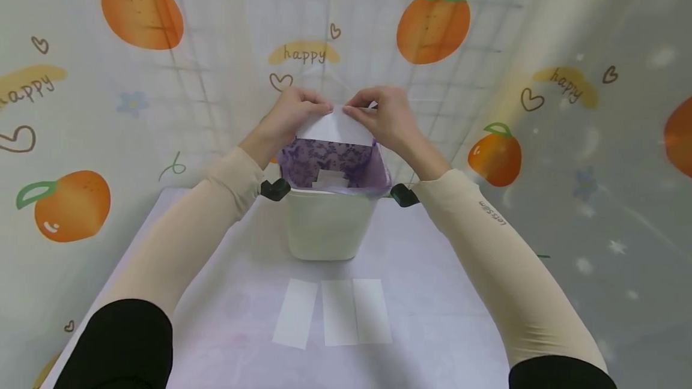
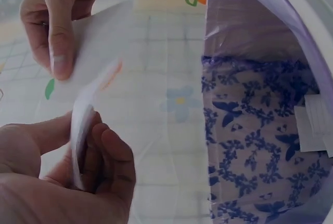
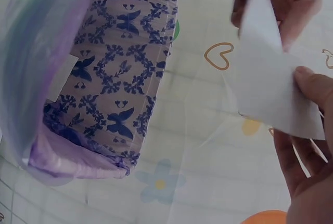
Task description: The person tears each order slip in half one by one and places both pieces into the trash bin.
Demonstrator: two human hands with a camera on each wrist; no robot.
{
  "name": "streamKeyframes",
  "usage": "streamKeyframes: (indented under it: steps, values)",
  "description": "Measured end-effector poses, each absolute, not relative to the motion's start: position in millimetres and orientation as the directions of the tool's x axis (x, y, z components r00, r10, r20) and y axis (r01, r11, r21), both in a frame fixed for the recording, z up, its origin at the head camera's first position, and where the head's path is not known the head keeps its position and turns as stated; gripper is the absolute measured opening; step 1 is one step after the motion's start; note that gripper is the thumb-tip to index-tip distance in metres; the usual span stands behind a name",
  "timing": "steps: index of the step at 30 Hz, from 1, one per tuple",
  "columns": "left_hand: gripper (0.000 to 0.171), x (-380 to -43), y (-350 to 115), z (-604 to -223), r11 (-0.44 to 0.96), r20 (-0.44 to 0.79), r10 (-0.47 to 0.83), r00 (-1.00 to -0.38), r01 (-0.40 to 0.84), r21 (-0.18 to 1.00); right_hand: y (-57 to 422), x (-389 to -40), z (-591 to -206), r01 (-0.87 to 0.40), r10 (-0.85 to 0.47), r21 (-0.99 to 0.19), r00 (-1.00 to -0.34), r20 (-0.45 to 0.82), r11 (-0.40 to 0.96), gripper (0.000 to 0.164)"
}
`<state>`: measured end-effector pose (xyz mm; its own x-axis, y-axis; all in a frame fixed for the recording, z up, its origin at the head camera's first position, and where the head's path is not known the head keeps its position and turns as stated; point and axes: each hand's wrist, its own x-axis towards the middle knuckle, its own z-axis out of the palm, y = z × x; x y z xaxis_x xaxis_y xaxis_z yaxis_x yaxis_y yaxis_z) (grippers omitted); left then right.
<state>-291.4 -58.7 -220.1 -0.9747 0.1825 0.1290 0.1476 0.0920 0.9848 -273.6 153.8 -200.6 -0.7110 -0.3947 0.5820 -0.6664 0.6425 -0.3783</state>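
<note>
A piece of white paper (image 1: 336,127) is held up above the far rim of a white bin (image 1: 331,227). My left hand (image 1: 296,111) pinches its left side between thumb and fingers, and my right hand (image 1: 385,114) pinches the right side. The right wrist view shows the paper (image 3: 270,89) bent between the two hands; whether it is partly torn I cannot tell. A purple bag with a butterfly and flower pattern (image 2: 244,146) lines the bin. Inside it lie small white paper pieces (image 1: 331,178).
Three white paper strips lie on the table in front of the bin: a slightly tilted left strip (image 1: 295,314), a middle strip (image 1: 339,313) and a right strip (image 1: 373,311) side by side. A curtain printed with oranges (image 1: 432,29) hangs behind the pale table (image 1: 232,329).
</note>
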Motion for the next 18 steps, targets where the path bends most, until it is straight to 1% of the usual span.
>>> streamKeyframes:
  steps: [4, 7, 12, 18]
  values:
    - [0.009, -297, -53, -228, 0.148, 0.082, 0.19, -0.978, 0.111, 0.983, 160, -270, -201, -0.651, -0.374, -0.402, -0.726, 0.576, 0.644, 0.015]
    - [0.012, -299, -51, -234, 0.182, 0.057, 0.202, -0.978, 0.095, 0.979, 163, -268, -200, -0.648, -0.359, -0.405, -0.725, 0.587, 0.645, 0.016]
    - [0.013, -300, -52, -241, 0.195, 0.014, 0.217, -0.976, 0.058, 0.979, 165, -266, -197, -0.644, -0.328, -0.407, -0.718, 0.614, 0.648, 0.015]
    - [0.021, -300, -58, -248, 0.238, -0.005, 0.203, -0.979, 0.045, 0.97, 160, -262, -192, -0.645, -0.323, -0.418, -0.719, 0.615, 0.64, 0.016]
